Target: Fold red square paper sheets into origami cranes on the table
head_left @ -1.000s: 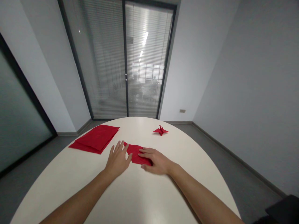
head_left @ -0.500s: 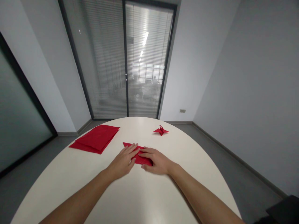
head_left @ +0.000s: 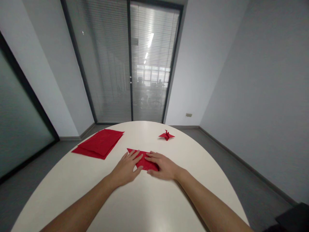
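A folded piece of red paper lies flat on the table in front of me, partly covered by both hands. My left hand rests on its left part, fingers stretched out and a little apart. Over the right part lies my right hand, also with extended fingers, its thumb by the near edge. Neither hand grips the paper; they press on it from above. Farther back stands a red origami crane with spread wings. The paper's right end is hidden under my right hand.
Several red paper sheets lie stacked at the left of the round white table. The table's curved far edge faces a glass door with blinds. A dark object shows at the lower right, beside the table.
My left hand's fingers have drawn back slightly to the left, widening the gap between the hands and baring more of the paper. My right hand has barely shifted. The crane and stack stay put.
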The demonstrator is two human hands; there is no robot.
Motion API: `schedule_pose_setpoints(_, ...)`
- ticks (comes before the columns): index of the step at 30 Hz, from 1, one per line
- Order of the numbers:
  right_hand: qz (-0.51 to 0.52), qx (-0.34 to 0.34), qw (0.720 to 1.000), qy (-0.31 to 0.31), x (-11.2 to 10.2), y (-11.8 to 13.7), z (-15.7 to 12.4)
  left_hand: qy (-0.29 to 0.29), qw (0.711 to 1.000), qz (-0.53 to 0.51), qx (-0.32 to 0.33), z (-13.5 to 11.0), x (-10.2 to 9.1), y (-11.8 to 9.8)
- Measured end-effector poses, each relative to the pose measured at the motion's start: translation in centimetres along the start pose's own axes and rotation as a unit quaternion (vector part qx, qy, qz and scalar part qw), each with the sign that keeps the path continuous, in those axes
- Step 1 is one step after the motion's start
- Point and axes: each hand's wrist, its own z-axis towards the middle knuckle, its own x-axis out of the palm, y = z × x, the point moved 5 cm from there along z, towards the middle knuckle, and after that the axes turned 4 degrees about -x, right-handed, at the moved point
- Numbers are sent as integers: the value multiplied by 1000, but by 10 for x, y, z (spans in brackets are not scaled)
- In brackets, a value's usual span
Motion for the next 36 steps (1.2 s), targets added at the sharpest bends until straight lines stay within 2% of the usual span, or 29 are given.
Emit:
schedule_pose_setpoints(8,-5,21,1000,14,0,-5,-3,-22,1000,-16,15,0,-7,-2)
schedule_pose_setpoints(14,-7,19,1000,20,-3,-1,-1,-36,995,-56,74,-1,-17,-12)
schedule_pose_setpoints(27,5,36,999,8,-5,-3,-3,-45,991,-74,99,0,-16,-12)
schedule_pose_setpoints(36,6,0,1000,-4,-12,5,0,-37,991,-72,103,-3,-22,-16)
